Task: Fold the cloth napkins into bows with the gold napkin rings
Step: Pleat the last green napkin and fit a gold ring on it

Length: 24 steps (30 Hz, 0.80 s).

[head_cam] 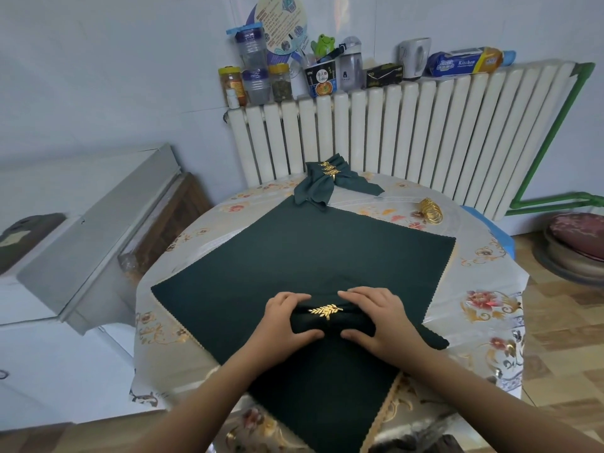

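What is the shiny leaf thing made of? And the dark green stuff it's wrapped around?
The leaf ring looks like gold-coloured metal: it is shiny and catches the light. The folded napkin that both hands grip looks like soft matte woven cloth, since it bunches and creases. Real gold or plating, I cannot tell.

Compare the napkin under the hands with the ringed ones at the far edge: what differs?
The near napkin is gripped at both ends by the left hand and right hand; the far napkins lie untouched. The near one sits on the flat spread cloth; the far ones rest at that cloth's far corner by the radiator. The near one is a tight roll; the far ones' ends fan out loosely. Shared: dark green cloth, gold leaf rings.
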Each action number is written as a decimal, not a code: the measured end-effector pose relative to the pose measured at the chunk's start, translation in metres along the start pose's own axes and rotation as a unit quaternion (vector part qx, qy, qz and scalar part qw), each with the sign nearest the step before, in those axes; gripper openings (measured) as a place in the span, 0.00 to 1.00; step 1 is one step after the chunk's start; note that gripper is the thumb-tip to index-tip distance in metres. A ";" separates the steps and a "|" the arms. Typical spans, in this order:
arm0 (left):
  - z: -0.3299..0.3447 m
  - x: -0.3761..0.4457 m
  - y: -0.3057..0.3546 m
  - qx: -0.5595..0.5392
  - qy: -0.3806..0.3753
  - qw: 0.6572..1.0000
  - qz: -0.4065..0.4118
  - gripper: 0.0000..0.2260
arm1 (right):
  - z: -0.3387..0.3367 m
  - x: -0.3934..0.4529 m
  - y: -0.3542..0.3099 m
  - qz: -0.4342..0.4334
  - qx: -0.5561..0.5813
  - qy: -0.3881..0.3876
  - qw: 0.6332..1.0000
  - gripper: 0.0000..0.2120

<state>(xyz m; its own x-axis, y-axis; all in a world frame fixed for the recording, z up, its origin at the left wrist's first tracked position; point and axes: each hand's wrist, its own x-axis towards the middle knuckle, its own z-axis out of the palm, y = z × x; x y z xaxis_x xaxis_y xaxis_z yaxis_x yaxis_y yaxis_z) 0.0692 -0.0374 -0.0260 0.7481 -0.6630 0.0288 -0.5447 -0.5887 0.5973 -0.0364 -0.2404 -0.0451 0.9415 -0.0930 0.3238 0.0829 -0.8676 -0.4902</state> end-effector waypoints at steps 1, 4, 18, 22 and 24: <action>0.001 -0.001 0.000 -0.011 0.011 1.000 -0.005 0.28 | 0.003 0.004 -0.004 -0.015 -0.007 -0.004 1.000 0.29; 0.004 -0.004 0.001 -0.011 0.047 0.999 -0.016 0.25 | 0.010 0.018 -0.013 -0.031 -0.015 -0.026 0.999 0.26; 0.000 -0.026 0.002 0.073 0.084 0.991 0.077 0.05 | 0.025 0.023 -0.017 0.047 0.004 0.036 0.998 0.18; -0.004 -0.031 -0.002 0.058 0.021 0.994 0.089 0.04 | 0.028 0.019 -0.015 0.012 -0.027 0.048 0.998 0.22; -0.006 -0.032 -0.001 0.043 0.010 0.996 0.083 0.06 | 0.029 0.018 -0.013 -0.018 -0.049 0.048 0.997 0.21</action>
<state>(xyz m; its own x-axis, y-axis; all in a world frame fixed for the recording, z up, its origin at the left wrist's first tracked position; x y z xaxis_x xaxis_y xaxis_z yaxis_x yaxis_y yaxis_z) 0.0482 -0.0130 -0.0223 0.6513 -0.7461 0.1381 -0.6917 -0.5090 0.5123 -0.0108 -0.2167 -0.0559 0.9022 -0.1031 0.4187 0.0800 -0.9141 -0.3976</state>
